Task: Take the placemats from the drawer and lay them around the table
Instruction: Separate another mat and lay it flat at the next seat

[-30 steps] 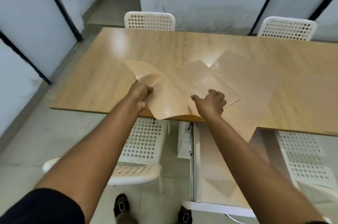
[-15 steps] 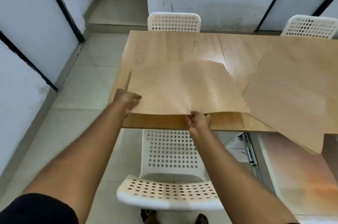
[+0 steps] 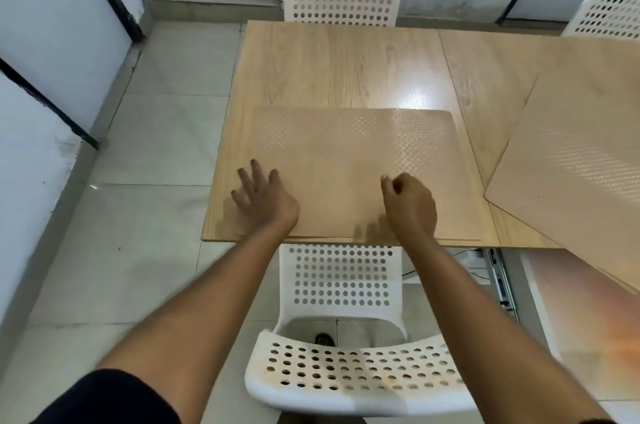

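Placemat (image 3: pixel 360 167) lies flat on the wooden table (image 3: pixel 339 67), squared to the near left corner, its front edge just at the table's near edge. Tan, dotted texture, glare across its far right part.

Left hand (image 3: pixel 265 200) — open, fingers spread, palm down on the mat's near left corner, fingertips reaching past the mat's left edge onto bare wood. Right hand (image 3: pixel 410 205) — loosely curled, fingers bent in, over the mat's near right part; holds nothing that shows, and whether it touches the mat I cannot tell.

Second placemat (image 3: pixel 571 174) sits at the right, turned at an angle, overhanging the table's near edge; apart from the first.

White perforated chair (image 3: pixel 346 368) is tucked under the near edge between the forearms. Another white chair (image 3: pixel 341 1) at the far side, a third (image 3: pixel 609 15) at far right.
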